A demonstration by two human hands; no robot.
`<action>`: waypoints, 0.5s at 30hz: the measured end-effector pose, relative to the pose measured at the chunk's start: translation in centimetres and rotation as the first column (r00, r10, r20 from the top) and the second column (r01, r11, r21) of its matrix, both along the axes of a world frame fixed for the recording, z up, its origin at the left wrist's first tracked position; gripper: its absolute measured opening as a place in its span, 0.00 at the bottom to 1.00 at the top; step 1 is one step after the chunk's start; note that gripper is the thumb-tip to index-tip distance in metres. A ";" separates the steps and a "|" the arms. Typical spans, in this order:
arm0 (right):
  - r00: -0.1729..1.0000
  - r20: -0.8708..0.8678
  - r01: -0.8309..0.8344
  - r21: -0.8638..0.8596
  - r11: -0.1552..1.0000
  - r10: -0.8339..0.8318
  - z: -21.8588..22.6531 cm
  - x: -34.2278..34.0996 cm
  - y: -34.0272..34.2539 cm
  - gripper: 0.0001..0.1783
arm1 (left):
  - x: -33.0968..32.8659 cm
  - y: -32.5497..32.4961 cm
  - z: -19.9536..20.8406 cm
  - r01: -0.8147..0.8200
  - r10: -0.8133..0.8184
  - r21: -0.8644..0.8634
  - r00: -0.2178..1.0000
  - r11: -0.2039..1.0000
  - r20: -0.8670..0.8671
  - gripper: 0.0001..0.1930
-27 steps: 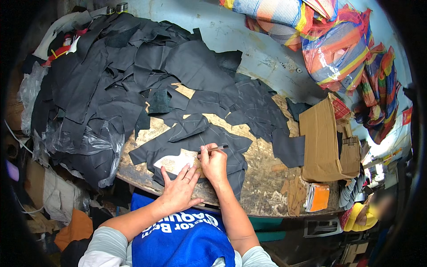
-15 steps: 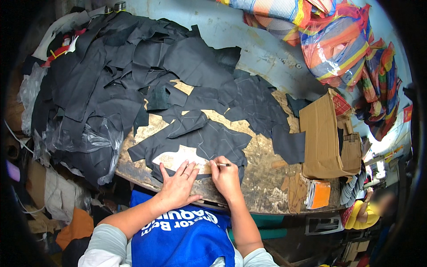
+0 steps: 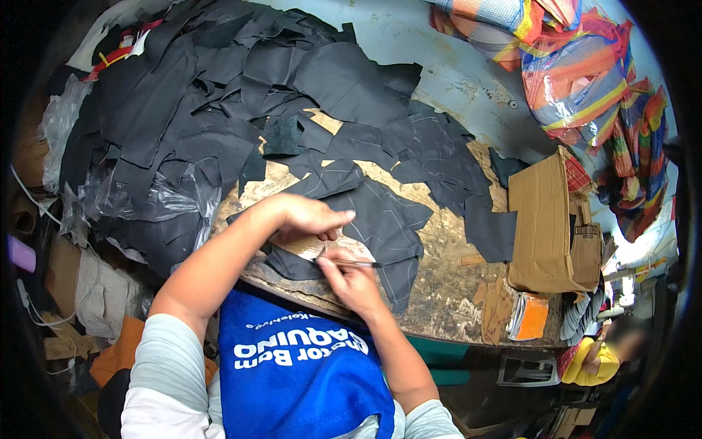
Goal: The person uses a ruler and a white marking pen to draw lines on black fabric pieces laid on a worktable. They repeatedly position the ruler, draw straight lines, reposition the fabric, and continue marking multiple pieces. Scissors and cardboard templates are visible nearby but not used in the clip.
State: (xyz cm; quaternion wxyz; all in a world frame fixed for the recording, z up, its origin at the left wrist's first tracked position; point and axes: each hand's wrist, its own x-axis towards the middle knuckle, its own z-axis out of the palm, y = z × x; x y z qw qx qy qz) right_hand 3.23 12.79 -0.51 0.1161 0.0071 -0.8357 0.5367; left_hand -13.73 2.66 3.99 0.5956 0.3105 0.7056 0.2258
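A pale, shaped pattern piece [image 3: 349,246] lies on a black leather piece [image 3: 382,212] near the table's front edge. Above the pattern's left part, my left hand [image 3: 311,218] is bent over with its thumb stretched to the right and apart from the fingers. Its fingers curl down toward the pattern and are partly hidden. My right hand [image 3: 355,282] is closed on a slim pen [image 3: 357,263], whose tip is at the pattern's lower edge. Thin light outlines mark the leather around the pattern.
Black leather pieces [image 3: 183,110] are heaped across the back and left of the worn wooden table [image 3: 453,293]. A cardboard box [image 3: 539,219] and an orange-covered stack [image 3: 532,318] stand at right. Striped bags [image 3: 578,80] hang by the wall. Another person [image 3: 587,358] is at far right.
My left hand has turned from lying flat on the pattern to bending over it from the left. My right hand with the pen has moved left, to the pattern's lower edge.
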 end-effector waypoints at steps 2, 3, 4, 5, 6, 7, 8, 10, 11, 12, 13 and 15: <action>0.996 -0.038 -0.076 0.026 0.997 0.077 -0.8 -1.7 -2.1 0.07 | -1.0 -0.2 0.0 -0.100 0.097 0.011 0.984 0.995 0.146 0.42; 0.989 -0.037 -0.147 0.003 0.989 0.147 -1.0 -2.6 -2.6 0.07 | -1.5 -0.2 0.1 -0.081 0.080 -0.003 0.977 0.997 0.198 0.44; 0.988 0.024 -0.148 -0.065 0.987 0.150 -1.1 -3.3 -3.3 0.07 | -1.6 -0.1 0.1 -0.103 0.100 0.002 0.975 0.995 0.200 0.43; 0.988 -0.071 -0.136 0.006 0.991 0.137 -1.2 -4.2 -4.0 0.06 | -1.6 -0.1 0.2 -0.114 0.111 -0.001 0.970 0.994 0.214 0.43; 0.971 -0.204 -0.116 0.058 0.992 0.125 -1.1 -5.0 -4.5 0.06 | -1.6 -0.1 0.2 -0.124 0.122 -0.003 0.966 0.992 0.230 0.43; 0.967 -0.212 -0.131 0.071 0.989 0.144 -0.9 -5.3 -4.7 0.06 | -1.6 0.0 0.3 -0.128 0.128 -0.014 0.966 0.992 0.223 0.43; 0.961 -0.231 -0.135 0.075 0.988 0.149 -0.6 -5.4 -4.8 0.05 | -1.5 -0.1 0.3 -0.128 0.125 -0.007 0.960 0.992 0.251 0.43; 0.981 -0.156 -0.097 0.121 0.988 0.115 0.0 -4.9 -4.4 0.05 | -1.5 0.0 0.4 -0.146 0.147 -0.025 0.957 0.989 0.249 0.43; 0.995 -0.062 -0.061 0.162 0.985 0.072 0.5 -4.1 -3.9 0.05 | -1.5 -0.1 0.5 -0.135 0.137 -0.026 0.963 0.991 0.230 0.43; 0.998 0.049 -0.043 0.198 0.979 0.034 0.8 -3.5 -3.3 0.06 | -1.5 -0.1 0.5 -0.128 0.132 -0.035 0.970 0.991 0.205 0.43; 0.998 0.063 -0.030 0.293 0.956 0.012 1.0 -3.3 -3.0 0.06 | -1.5 -0.1 0.6 -0.111 0.116 -0.035 0.973 0.993 0.199 0.43; 0.996 -0.018 -0.085 0.226 0.971 0.091 0.9 -3.5 -3.1 0.06 | -1.5 0.0 0.6 -0.111 0.119 -0.058 0.976 0.992 0.180 0.42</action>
